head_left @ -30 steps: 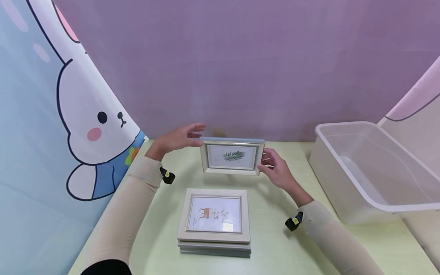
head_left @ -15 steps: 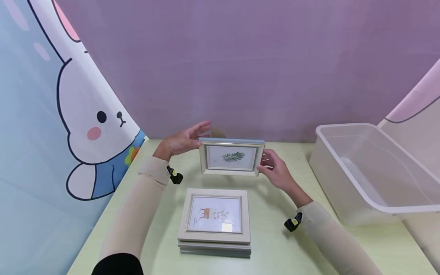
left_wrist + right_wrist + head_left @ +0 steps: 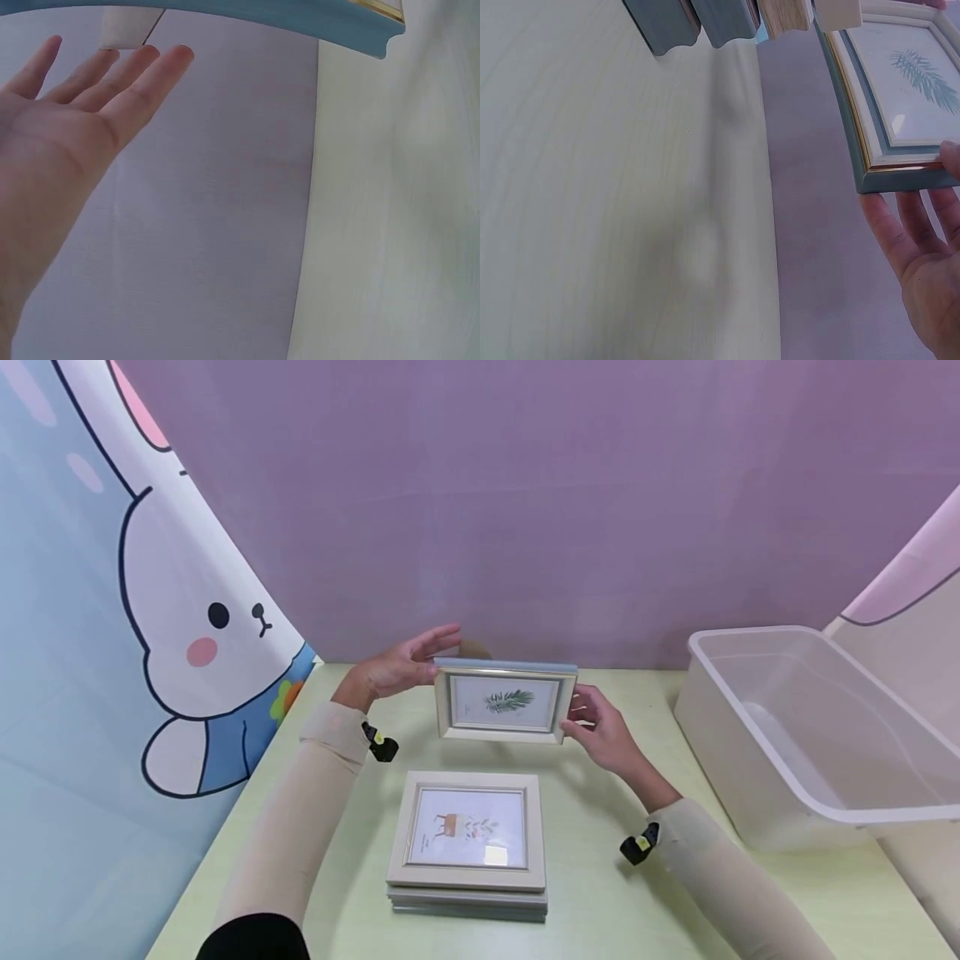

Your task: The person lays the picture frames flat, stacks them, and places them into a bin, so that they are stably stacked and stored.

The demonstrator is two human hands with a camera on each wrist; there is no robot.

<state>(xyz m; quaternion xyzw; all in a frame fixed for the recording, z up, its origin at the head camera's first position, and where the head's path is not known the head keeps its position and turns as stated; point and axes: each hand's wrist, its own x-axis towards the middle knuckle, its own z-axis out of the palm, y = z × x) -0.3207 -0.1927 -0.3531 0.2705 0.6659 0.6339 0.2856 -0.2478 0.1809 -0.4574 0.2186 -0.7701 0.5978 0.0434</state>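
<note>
A small picture frame with a green leaf print is held upright above the table, facing me. My right hand grips its right side, thumb on the front and fingers on the edge, as the right wrist view also shows. At its upper left corner is my left hand, the thumb at the frame's edge. In the left wrist view its fingers are straight, their tips beside a beige flap behind the frame. Closer to me lies a stack of picture frames, the top one showing a deer print.
A white plastic bin stands on the right of the pale table. A purple cloth rises along the back. A blue panel with a cartoon rabbit lines the left side.
My left hand has moved slightly right, closer in behind the leaf frame's upper left corner. The right hand and its frame have stayed nearly still.
</note>
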